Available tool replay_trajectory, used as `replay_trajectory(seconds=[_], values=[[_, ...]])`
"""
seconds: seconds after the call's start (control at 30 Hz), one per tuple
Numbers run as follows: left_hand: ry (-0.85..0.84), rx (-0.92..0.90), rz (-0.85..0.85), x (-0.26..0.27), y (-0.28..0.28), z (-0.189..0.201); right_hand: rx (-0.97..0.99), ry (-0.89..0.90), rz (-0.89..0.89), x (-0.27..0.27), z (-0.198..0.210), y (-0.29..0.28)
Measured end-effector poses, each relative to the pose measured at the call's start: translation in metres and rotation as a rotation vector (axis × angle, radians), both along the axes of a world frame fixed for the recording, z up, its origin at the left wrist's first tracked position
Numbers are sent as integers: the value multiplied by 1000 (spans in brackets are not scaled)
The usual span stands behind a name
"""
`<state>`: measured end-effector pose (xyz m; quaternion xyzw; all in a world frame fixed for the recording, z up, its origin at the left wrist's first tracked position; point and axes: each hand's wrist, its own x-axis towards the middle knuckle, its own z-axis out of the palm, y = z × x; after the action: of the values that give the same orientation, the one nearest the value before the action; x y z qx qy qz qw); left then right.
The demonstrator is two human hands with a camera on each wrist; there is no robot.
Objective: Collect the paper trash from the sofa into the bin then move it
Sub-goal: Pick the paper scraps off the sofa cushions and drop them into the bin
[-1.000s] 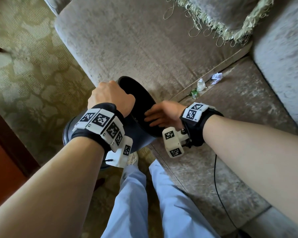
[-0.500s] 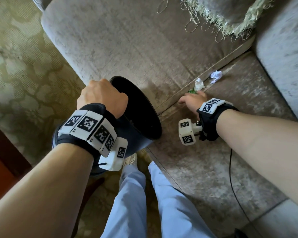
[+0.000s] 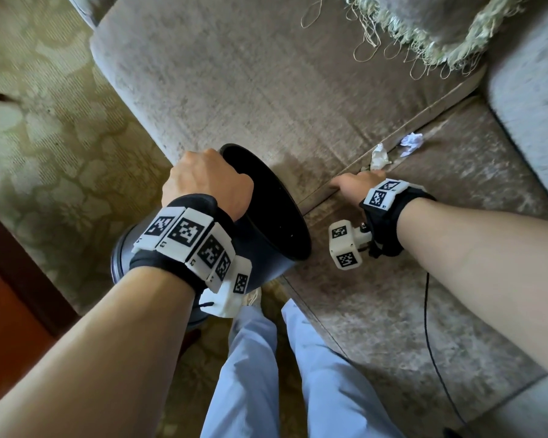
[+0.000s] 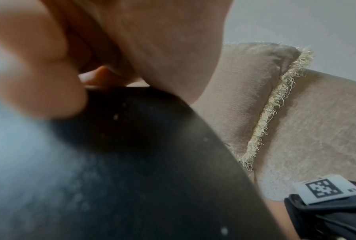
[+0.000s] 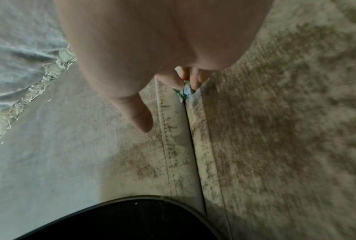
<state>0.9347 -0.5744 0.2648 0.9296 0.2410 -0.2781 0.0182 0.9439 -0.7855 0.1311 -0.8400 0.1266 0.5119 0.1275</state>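
Observation:
A black bin (image 3: 260,273) leans tilted against the sofa's front edge, its mouth facing the seat. My left hand (image 3: 208,181) grips its upper rim; the left wrist view shows the fingers (image 4: 49,73) curled over the dark rim (image 4: 132,146). My right hand (image 3: 356,184) lies at the seam between two seat cushions. In the right wrist view its fingertips (image 5: 194,81) pinch a green-and-white paper scrap (image 5: 186,92) wedged in the seam, thumb held apart. A white scrap (image 3: 379,156) and a crumpled white paper (image 3: 411,142) lie just beyond the hand.
A fringed pillow (image 3: 424,26) sits at the back of the beige sofa (image 3: 393,311). A thin black cable (image 3: 427,327) trails over the seat. My legs in light blue trousers (image 3: 250,374) stand before the sofa on patterned carpet (image 3: 45,121). Dark wooden furniture (image 3: 7,295) is at the left.
My right hand left the bin's mouth and moved right along the seam to the paper scraps, now covering the green one. The left hand kept its grip on the bin.

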Motion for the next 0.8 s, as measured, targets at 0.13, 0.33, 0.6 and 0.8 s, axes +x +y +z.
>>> replay_trajectory(seconds=[0.13,0.33,0.6,0.8], values=[[-12,-40,-3,-3,5,3,38,0,-116,-1,14,2],[-38,-97,4,-6,11,7,49,-31,-441,-2,6,14],[-68,-67,7,-2,12,4,57,-145,-754,-2,-4,1],[-65,-51,9,-4,10,3,128,-130,-761,-3,-16,-19]])
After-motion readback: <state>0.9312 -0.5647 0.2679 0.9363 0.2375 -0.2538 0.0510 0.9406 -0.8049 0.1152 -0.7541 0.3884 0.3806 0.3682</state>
